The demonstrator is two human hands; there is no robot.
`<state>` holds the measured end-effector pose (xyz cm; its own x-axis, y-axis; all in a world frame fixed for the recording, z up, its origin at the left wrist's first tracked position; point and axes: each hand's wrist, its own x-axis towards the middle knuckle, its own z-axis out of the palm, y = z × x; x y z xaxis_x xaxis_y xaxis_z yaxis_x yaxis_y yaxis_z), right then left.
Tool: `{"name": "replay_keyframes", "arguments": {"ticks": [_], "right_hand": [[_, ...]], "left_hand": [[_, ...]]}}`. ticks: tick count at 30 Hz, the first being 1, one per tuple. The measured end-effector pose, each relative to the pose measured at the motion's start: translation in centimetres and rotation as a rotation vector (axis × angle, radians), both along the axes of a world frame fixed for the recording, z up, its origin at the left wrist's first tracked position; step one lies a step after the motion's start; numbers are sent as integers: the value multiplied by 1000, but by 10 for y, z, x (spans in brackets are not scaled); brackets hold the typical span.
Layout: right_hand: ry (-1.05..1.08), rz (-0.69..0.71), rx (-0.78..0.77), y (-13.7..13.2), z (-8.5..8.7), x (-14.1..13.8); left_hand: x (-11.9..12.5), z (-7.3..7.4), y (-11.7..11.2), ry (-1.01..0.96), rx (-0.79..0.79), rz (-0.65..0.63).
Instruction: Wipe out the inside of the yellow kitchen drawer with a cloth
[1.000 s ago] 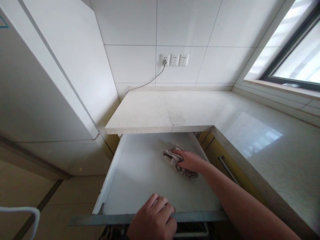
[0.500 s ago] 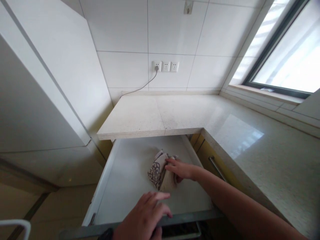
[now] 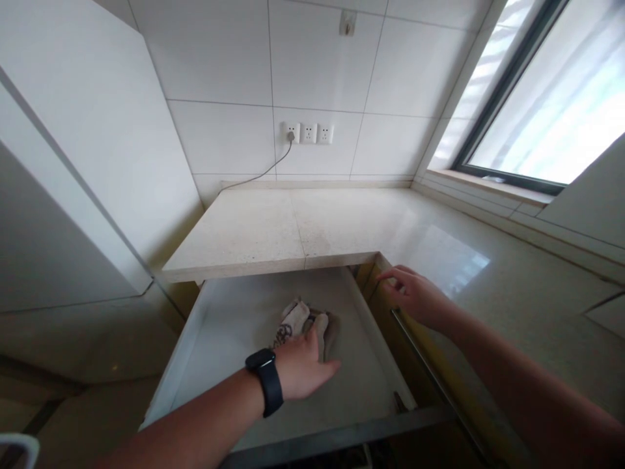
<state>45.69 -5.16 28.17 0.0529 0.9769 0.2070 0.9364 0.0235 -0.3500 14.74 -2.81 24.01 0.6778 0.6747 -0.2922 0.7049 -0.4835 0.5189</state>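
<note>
In the pulled-out white drawer (image 3: 234, 339) lies a crumpled cream cloth (image 3: 293, 318) with a dark scroll pattern, like a small towel. My left hand (image 3: 303, 368), with a black watch (image 3: 266, 378) on its wrist, reaches over the near side of the cloth. Its thumb sticks out to the right, apart from the fingers, which are partly hidden; whether they touch the cloth is unclear. My right hand (image 3: 413, 296) hovers beyond the drawer's right side, near the counter's inner edge. Its fingers are loosely bent and apart, holding nothing.
An L-shaped pale stone counter (image 3: 244, 228) overhangs the drawer's back and runs along the right. Below it is a yellowish cabinet front with a long metal handle (image 3: 434, 378). A cord (image 3: 258, 174) runs from the wall sockets (image 3: 308, 133). Tall white cabinets (image 3: 97, 117) stand left.
My right hand has left the cloth and moved up and right, past the drawer's side. My left hand has gone from the drawer's front edge forward over the cloth. The view has shifted slightly right.
</note>
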Motion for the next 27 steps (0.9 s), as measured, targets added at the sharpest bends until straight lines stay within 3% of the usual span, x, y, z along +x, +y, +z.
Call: {"name": "replay_keyframes", "arguments": {"ticks": [3,8,12,17,22,27], "right_hand": [[-10,-14,91,-2,-10,14],[-167,87,32,0,-8,8],[-165,101,-19,3,-1,6],[-3,77,72,8,-3,20],[76,92,118,9,-6,25],[9,114,94,7,-8,22]], "left_hand": [[26,-20,7,184,2,44],[49,-50,24,282,121,57],[45,-72,53,315,301,23],[22,-98,99,162,466,48],[2,-105,134,277,438,148],[-13,-102,150,338,446,212]]}}
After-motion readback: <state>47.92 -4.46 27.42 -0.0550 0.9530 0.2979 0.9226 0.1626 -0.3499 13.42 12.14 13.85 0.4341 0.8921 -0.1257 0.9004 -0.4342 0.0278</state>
